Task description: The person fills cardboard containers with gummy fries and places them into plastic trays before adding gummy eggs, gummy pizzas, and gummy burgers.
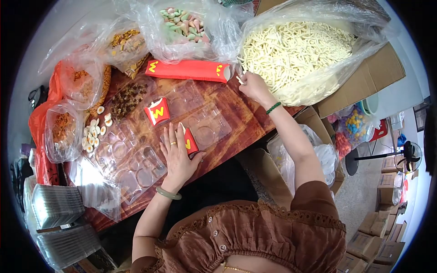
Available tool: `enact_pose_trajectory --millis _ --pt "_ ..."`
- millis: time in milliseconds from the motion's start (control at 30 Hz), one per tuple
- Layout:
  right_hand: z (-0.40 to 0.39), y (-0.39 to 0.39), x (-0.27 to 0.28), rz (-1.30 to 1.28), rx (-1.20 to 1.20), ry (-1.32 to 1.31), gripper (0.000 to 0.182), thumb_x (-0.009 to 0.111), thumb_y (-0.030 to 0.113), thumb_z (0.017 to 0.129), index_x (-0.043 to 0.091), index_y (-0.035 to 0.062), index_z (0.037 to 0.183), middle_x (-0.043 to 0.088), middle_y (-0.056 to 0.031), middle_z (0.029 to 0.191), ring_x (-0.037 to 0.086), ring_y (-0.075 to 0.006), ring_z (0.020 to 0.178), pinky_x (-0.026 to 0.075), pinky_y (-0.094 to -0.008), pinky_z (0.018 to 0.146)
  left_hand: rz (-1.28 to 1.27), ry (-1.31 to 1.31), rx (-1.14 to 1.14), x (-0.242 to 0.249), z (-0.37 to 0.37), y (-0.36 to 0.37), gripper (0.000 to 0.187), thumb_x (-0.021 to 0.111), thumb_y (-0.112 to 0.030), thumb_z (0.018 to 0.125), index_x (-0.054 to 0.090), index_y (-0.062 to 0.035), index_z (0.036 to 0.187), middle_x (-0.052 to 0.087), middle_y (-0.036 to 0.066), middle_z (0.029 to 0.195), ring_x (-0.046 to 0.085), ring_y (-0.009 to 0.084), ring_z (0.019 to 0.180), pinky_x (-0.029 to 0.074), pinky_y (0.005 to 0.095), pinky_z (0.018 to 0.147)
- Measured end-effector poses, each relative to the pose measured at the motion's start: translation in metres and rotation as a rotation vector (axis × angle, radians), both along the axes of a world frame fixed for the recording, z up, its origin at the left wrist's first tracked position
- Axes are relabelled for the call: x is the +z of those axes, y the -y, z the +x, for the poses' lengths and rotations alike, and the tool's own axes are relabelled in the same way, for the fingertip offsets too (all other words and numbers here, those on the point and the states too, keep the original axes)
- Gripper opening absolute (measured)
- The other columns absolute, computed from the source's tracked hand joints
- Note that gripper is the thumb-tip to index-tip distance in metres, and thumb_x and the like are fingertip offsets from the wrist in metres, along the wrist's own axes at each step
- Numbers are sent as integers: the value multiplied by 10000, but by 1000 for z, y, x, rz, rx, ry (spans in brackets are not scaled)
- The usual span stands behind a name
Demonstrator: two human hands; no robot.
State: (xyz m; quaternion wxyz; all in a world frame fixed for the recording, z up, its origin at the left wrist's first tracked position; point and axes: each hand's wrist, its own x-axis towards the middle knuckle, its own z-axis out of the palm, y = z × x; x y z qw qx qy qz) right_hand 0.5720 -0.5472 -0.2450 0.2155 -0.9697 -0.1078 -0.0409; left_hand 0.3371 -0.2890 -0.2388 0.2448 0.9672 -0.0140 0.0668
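Observation:
My left hand (178, 157) lies over a small red carton with a yellow mark (190, 140), fingers stretched and touching it, on a clear plastic tray (210, 126). Another red carton (157, 111), with pale pieces at its top, stands just up and left on a second clear tray. My right hand (253, 86) is at the left edge of a large bag of pale sticks (296, 54), its fingers pinched on a few pale sticks (241, 80). A long stack of red cartons (186, 71) lies left of that hand.
Clear trays (123, 152) and small egg-like pieces (93, 134) lie on the left. Bags of orange pieces (63, 129) and pastel candies (184, 25) line the back. Stacked clear lids (57, 204) stand at lower left. An open cardboard box (268, 170) is below my right forearm.

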Motion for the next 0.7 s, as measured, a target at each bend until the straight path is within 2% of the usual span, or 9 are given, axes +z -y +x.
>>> enact_pose_trajectory --millis 100,167,267,333,367,433,500,600,700 --pt "5 13 52 104 -47 -31 256 656 128 705 623 5 927 661 -155 824 640 -232 741 502 -317 662 -13 -10 -1 1 0 -1 1038 780 -288 670 142 -53 1454 129 234 1494 109 428 1383 137 647 1040" --pt "19 33 76 30 -90 103 215 617 135 743 628 0 910 654 -180 833 635 -320 815 501 -390 726 11 -16 -2 2 0 -2 1039 782 -290 667 145 -56 1453 127 231 1496 109 427 1384 133 653 1036" --pt "39 55 79 -512 -170 287 190 516 61 812 636 5 949 607 -201 976 606 -310 925 488 -398 788 50 -66 7 14 -1 -1 1023 784 -286 665 166 -59 1448 129 229 1495 111 424 1385 131 666 1027" --pt "30 41 84 -324 -36 278 212 532 69 822 645 52 1000 569 -193 1053 581 -305 988 475 -393 835 33 -3 -17 27 9 -5 993 780 -270 671 190 -57 1441 145 230 1490 123 425 1381 148 646 1037" --pt "24 25 82 -236 -13 238 186 577 111 823 665 72 981 615 -176 975 610 -295 911 490 -368 791 15 49 -46 31 16 -6 963 776 -254 677 214 -55 1433 161 231 1485 135 427 1378 165 625 1047" --pt "21 -1 59 114 135 -108 207 657 191 816 675 34 950 659 -145 880 633 -235 806 492 -342 739 -20 168 -129 31 46 -9 908 766 -228 685 256 -51 1415 196 235 1470 161 433 1367 193 592 1056" --pt "24 -17 19 198 234 -97 240 688 223 802 677 13 918 676 -141 809 637 -204 724 490 -318 693 -61 292 -235 33 89 -7 757 730 -145 704 365 -41 1359 313 238 1418 250 436 1330 267 509 1065" --pt "24 -30 -6 240 173 -101 235 691 214 796 684 17 923 670 -155 801 639 -235 719 489 -333 678 -232 244 -351 15 155 8 713 717 -116 694 402 -42 1329 366 230 1390 289 410 1318 283 516 1056" --pt "16 -39 -13 312 111 -25 193 678 194 794 684 21 880 666 -157 772 637 -238 705 491 -335 674 -64 310 -394 -11 212 28 721 718 -114 679 408 -53 1326 392 199 1384 303 381 1320 282 537 1049"
